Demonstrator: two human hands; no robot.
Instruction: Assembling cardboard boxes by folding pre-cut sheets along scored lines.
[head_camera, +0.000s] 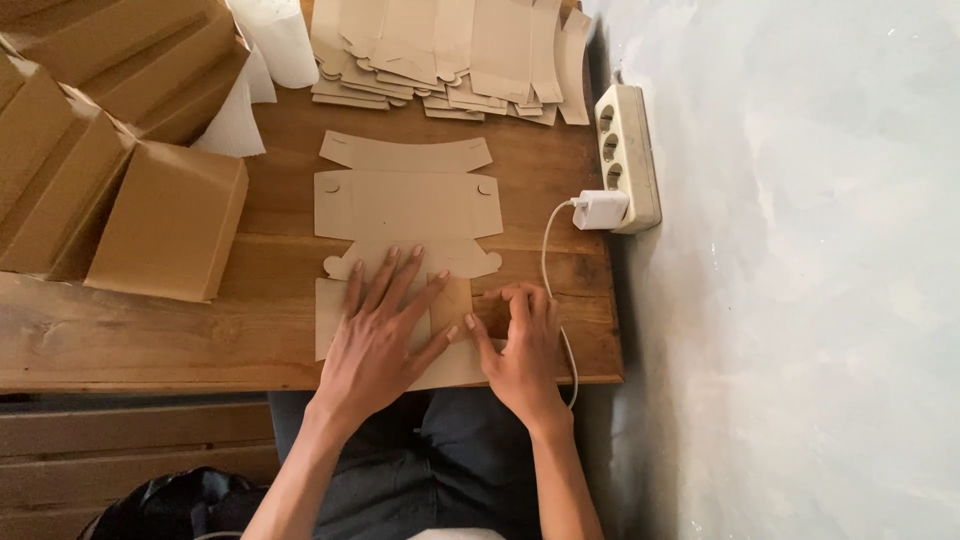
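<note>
Tan cardboard blank, brown wooden table, white charger, cream power strip.

**Soft daylight, mild softness across the frame**

The scene is lit evenly by diffuse, warm light, which appears to come from the upper right, where the pale floor is washed out almost to white. Short, soft shadows are cast under the left hand and the right hand onto the flat cardboard blank. No hard glare is seen. Fine detail is slightly smeared throughout, and the lower left corner is left dark and murky.
</note>
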